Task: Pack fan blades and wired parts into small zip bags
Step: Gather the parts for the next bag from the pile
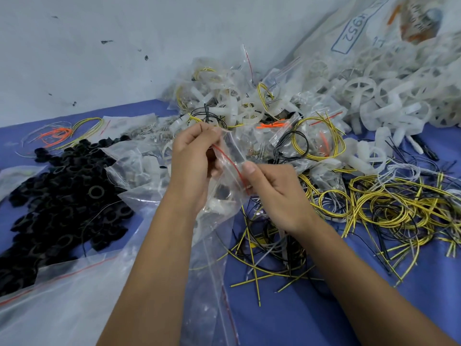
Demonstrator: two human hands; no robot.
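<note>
A small clear zip bag (230,171) with a red seal line hangs between my two hands above the blue table. My left hand (193,161) pinches its upper left edge. My right hand (272,193) pinches the seal on the right side. Dark and white parts show through the lower part of the bag. White fan blades (389,96) lie heaped at the back right. Yellow-and-black wires (379,208) sprawl to the right of my hands.
A pile of black ring parts (59,196) lies on the left, partly on a large clear bag (74,295). Filled zip bags (239,106) are stacked at the back centre. A printed sack (354,33) leans at the back right. Orange wires (57,134) lie far left.
</note>
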